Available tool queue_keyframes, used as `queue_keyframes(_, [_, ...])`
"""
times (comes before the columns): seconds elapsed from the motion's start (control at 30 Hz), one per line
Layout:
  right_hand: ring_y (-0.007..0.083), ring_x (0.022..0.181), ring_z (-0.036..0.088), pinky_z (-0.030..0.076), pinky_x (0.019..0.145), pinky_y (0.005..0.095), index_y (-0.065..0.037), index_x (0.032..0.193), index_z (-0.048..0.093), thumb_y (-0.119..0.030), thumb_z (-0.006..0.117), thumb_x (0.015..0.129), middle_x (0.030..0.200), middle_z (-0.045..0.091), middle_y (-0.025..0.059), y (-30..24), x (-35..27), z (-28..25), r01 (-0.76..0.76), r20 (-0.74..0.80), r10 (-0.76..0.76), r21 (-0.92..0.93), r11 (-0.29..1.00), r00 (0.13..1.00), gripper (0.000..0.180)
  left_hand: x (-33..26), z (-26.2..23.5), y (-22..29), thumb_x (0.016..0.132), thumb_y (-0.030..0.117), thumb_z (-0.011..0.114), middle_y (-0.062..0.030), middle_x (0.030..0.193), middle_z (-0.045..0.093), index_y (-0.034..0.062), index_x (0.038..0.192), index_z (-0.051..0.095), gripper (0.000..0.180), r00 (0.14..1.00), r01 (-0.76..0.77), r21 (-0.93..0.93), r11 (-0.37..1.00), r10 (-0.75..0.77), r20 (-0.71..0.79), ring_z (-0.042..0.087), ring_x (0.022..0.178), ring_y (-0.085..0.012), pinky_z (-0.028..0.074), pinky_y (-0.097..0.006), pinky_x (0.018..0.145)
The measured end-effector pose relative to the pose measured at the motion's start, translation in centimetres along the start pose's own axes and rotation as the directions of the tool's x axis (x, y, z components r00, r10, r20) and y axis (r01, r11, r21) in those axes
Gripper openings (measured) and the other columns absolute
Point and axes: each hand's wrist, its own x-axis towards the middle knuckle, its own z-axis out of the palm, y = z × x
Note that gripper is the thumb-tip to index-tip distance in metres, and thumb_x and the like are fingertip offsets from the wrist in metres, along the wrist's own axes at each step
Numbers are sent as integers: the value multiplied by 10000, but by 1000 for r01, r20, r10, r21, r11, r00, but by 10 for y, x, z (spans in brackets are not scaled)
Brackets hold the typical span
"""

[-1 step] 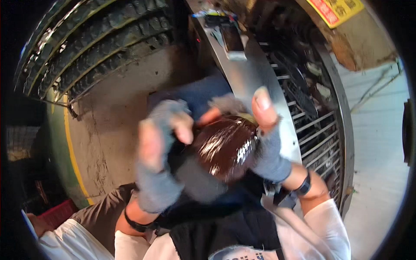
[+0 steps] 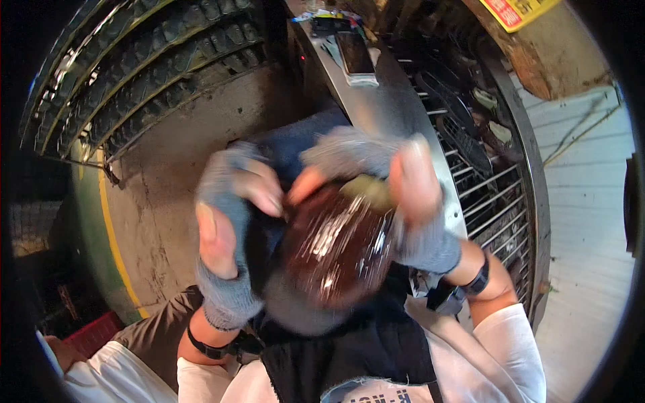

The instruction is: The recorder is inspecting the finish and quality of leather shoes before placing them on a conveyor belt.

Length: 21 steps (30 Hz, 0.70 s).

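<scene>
My right hand [image 2: 376, 168], in a grey fingerless glove, is closed around a glossy dark brown, rounded thing [image 2: 336, 248] shaped like a shoe. Its fingers reach over the far side and its thumb stands on the right. A yellowish-green part [image 2: 369, 191] shows at the far end, under the fingers. A grey rounded part [image 2: 302, 305] at the near end is smeared by motion. Just left of the brown thing is my left hand [image 2: 232, 208], also gloved, its thumb apart from its bent fingers. One fingertip is close to the brown edge; contact is unclear.
A metal ledge [image 2: 379, 114] beyond my hands bears a phone [image 2: 354, 54] and small items. Right of it, a barred rack [image 2: 497, 208] holds dark shoe soles [image 2: 463, 144]. Tiered racks [image 2: 168, 60] of dark shapes stand far left. Someone's trousered leg [image 2: 158, 322] shows at lower left.
My left hand has shifted left, slightly away from the brown thing. The brown thing has tilted and come nearer to me, and more of its yellowish-green part shows.
</scene>
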Motion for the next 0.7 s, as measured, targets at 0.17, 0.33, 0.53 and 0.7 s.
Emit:
queue_keyframes(0.17, [311, 885, 683, 538, 838, 462, -46, 827, 780, -729, 646, 910, 817, 717, 105, 12, 14, 27, 819, 800, -271, -412, 400, 535, 701, 15, -33, -32, 1090, 561, 591, -127, 1176, 729, 28, 1397, 599, 616, 642, 685, -386, 617, -762, -79, 731, 1064, -216, 618, -384, 940])
queue_keyframes(0.33, [345, 959, 666, 528, 796, 482, -65, 849, 782, -635, 638, 959, 973, 733, 123, 48, -2, 49, 836, 907, 272, -407, 368, 322, 598, -20, -42, -62, 1049, 741, 480, -149, 1221, 743, 16, 1417, 601, 822, 743, 525, -631, 571, -669, 13, 768, 1008, -270, 670, -415, 890])
queue_keyframes(0.53, [346, 1368, 581, 426, 1175, 465, -9, 1529, 469, -416, 827, 882, 1490, 553, 234, 34, -12, 2, 173, -190, -352, -607, 776, 916, 844, -39, -42, -38, 962, 848, 499, -163, 1335, 689, -7, 1477, 527, 999, 789, 489, -363, 793, -580, -205, 713, 1162, -274, 606, -437, 1030])
queue_keyframes(0.7, [425, 1333, 634, 528, 1087, 443, 71, 1601, 368, -312, 826, 933, 1481, 569, 320, 63, -25, 19, 178, -181, -364, -626, 759, 914, 896, -46, -26, -19, 1002, 851, 389, -160, 1473, 620, 54, 1575, 459, 984, 803, 564, -157, 811, -583, -126, 645, 1300, -303, 541, -461, 1122])
